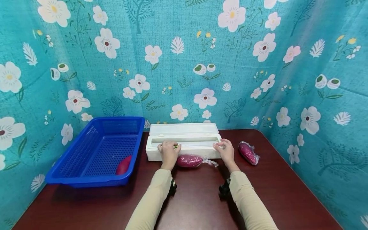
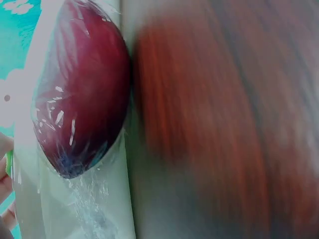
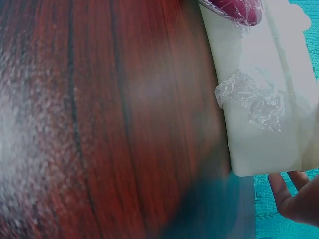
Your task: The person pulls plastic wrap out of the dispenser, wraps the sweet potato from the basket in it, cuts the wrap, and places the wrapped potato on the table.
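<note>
A long white cling film box point(image 1: 184, 154) stands with its lid point(image 1: 184, 129) raised. My left hand point(image 1: 169, 152) is at its front edge, left of the middle, and pinches a small green piece point(image 2: 9, 163). At the box's right end, my right hand point(image 1: 225, 150) grips the corner with thumb and fingers; these fingers point(image 3: 280, 189) show at the end wall in the right wrist view. Against the box front lies a smooth red-purple oval, like a sweet potato point(image 1: 189, 161), wrapped in clear film with a twisted tail point(image 3: 256, 102).
A blue plastic basket point(image 1: 95, 181) stands on the left with a similar red-purple oval point(image 1: 124, 165) in its near right corner. Another film-wrapped oval point(image 1: 248, 152) lies to the right of the box. A flowered teal curtain point(image 1: 184, 64) hangs behind the dark wooden table point(image 1: 195, 198).
</note>
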Available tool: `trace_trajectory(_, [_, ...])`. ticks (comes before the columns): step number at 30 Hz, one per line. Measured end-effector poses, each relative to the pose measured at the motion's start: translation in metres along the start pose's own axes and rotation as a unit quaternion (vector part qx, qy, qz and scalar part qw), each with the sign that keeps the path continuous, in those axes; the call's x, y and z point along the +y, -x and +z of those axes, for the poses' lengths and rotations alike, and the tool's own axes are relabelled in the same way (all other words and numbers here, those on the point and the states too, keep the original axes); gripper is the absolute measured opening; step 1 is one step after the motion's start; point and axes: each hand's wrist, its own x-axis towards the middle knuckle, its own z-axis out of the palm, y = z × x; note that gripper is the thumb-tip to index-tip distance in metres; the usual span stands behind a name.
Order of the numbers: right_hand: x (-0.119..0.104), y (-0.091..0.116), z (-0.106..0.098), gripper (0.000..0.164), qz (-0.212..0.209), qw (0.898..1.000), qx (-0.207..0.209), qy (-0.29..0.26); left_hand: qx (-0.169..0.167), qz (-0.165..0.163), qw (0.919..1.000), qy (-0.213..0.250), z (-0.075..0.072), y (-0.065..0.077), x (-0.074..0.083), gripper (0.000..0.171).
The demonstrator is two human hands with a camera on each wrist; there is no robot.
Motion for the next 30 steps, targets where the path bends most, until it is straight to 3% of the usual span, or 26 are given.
trace_trajectory(4, [-0.001,0.001,0.002,0.023,-0.006,1.000,-0.004,-0.007,0.000,0.005,0.9999,0.010,-0.004,0.001,-0.005,0.012])
trace_trajectory(9, [0.001,0.001,0.000,0.022,0.001,1.000,-0.006,-0.004,0.013,-0.024,0.9996,-0.003,-0.011,0.001,-0.014,0.008])
trace_trajectory(15, [0.002,-0.001,-0.007,0.020,0.002,1.000,0.011,-0.010,0.017,-0.030,0.9992,-0.018,-0.019,-0.003,-0.019,0.013])
trace_trajectory(22, [0.002,-0.004,-0.006,0.022,0.007,1.000,-0.002,-0.018,0.005,-0.089,0.9959,-0.013,-0.027,-0.005,-0.024,0.031])
trace_trajectory(30, [0.005,-0.004,-0.006,0.023,0.016,1.000,-0.003,-0.021,0.045,-0.062,0.9970,-0.011,-0.033,-0.004,-0.034,0.018])
